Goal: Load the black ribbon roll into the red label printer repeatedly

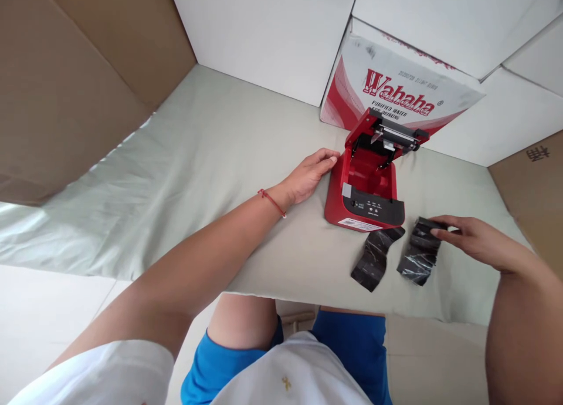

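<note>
A red and black label printer point(333, 199) stands on the cloth with its lid tipped up and its red inside bare. My left hand point(313, 173) lies against the printer's left side, fingers stretched out and touching it near the back. To the printer's front right, my right hand point(466, 236) pinches the top end of a crumpled, glossy black strip point(420, 255), which looks like tape. Another such black strip point(373, 261) lies just left of it, its upper end against the printer's front edge.
A white and red Wahaha water carton point(396, 70) stands right behind the printer, with large white boxes point(272, 35) at the back. Brown cardboard point(79, 88) rises at the left and more cardboard point(534, 185) at the right. Pale green cloth point(211, 135) covers the table.
</note>
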A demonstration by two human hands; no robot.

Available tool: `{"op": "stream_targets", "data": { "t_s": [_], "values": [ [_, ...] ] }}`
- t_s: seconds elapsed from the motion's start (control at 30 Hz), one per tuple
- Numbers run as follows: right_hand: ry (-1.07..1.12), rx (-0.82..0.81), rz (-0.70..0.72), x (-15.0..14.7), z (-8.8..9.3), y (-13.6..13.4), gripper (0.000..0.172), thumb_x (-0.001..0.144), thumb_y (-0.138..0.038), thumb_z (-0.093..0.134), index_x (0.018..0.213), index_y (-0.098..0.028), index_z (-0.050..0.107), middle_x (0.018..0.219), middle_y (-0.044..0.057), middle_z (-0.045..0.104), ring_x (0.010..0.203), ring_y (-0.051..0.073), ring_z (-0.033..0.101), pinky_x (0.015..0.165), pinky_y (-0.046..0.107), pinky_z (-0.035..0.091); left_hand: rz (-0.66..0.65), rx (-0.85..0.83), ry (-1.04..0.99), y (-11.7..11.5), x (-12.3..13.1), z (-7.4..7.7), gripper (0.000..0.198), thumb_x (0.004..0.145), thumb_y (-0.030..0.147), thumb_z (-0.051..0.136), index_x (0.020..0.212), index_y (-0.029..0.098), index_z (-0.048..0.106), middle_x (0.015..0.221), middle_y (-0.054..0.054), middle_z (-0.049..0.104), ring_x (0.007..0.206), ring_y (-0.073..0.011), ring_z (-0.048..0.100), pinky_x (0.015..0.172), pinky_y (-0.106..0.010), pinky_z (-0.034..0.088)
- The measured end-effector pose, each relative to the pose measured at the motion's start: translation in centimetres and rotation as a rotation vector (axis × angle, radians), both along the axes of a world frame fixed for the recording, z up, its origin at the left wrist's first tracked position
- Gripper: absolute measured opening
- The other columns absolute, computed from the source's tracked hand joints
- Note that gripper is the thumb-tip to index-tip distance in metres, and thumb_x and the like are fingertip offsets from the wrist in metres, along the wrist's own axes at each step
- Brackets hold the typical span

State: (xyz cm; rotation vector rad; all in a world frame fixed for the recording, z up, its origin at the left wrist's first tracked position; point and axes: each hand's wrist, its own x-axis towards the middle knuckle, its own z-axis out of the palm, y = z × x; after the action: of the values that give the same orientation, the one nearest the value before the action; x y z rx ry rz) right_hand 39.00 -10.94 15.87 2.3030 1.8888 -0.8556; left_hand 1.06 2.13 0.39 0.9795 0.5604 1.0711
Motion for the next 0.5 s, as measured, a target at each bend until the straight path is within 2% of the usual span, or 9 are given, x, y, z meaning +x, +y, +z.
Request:
{"op": "stream_targets", "data": {
  "t_s": [0.07,0.13,0.2,0.27,0.37,0.5],
  "values": [
    [-0.053,0.079,-0.056,-1.3,-0.1,0.9,0.021,0.102,-0.052,0.080,0.112,-0.039,0.092,0.122,0.016,0.092,0.105,0.039,0.086,0.094,0.053,0.066,-0.005,0.000,-0.004,0.0,0.0,0.0,0.051,0.092,0.063,0.096,0.119,0.024,0.079,0.136,-0.008,0.085,0.142,-0.0281,0.072,0.138,-0.049,0.047],
    [-0.093,0.156,-0.063,-2.7,0.2,1.9,0.030,0.103,-0.058,0.078,0.120,-0.036,0.091,0.118,0.016,0.091,0.098,0.035,0.084,0.088,0.051,0.064,-0.007,0.004,-0.004,0.1,0.0,-0.1,0.050,0.092,0.063,0.096,0.119,0.024,0.079,0.136,-0.008,0.085,0.142,-0.0276,0.071,0.138,-0.048,0.047],
    [-0.091,0.183,-0.007,-3.9,0.6,2.9,0.040,0.104,-0.064,0.073,0.122,-0.032,0.090,0.111,0.013,0.091,0.089,0.031,0.080,0.084,0.048,0.063,-0.008,0.009,0.000,0.1,-0.1,-0.1,0.049,0.092,0.062,0.096,0.119,0.024,0.080,0.135,-0.007,0.085,0.142,-0.0271,0.071,0.138,-0.048,0.046],
    [-0.051,0.129,0.093,-4.8,0.3,3.6,0.045,0.099,-0.068,0.075,0.114,-0.029,0.089,0.103,0.010,0.090,0.083,0.028,0.077,0.080,0.045,0.062,-0.007,0.015,0.007,0.0,-0.1,-0.1,0.047,0.093,0.061,0.095,0.119,0.024,0.080,0.135,-0.008,0.085,0.143,-0.0270,0.071,0.139,-0.048,0.045],
    [0.038,-0.005,0.237,-6.1,-1.2,3.6,0.046,0.090,-0.071,0.079,0.105,-0.028,0.088,0.098,0.007,0.089,0.081,0.028,0.079,0.078,0.044,0.065,-0.003,0.014,0.013,0.0,0.0,0.0,0.044,0.095,0.058,0.093,0.120,0.024,0.080,0.137,-0.008,0.085,0.143,-0.0272,0.071,0.140,-0.049,0.044],
    [0.115,-0.015,0.280,-7.4,-3.4,2.1,0.051,0.095,-0.073,0.073,0.113,-0.028,0.087,0.107,0.007,0.091,0.086,0.029,0.080,0.081,0.044,0.068,0.000,0.005,0.012,0.0,0.2,0.0,0.039,0.098,0.054,0.091,0.119,0.024,0.079,0.136,-0.008,0.085,0.140,-0.0274,0.073,0.139,-0.050,0.045]
  ]
}}
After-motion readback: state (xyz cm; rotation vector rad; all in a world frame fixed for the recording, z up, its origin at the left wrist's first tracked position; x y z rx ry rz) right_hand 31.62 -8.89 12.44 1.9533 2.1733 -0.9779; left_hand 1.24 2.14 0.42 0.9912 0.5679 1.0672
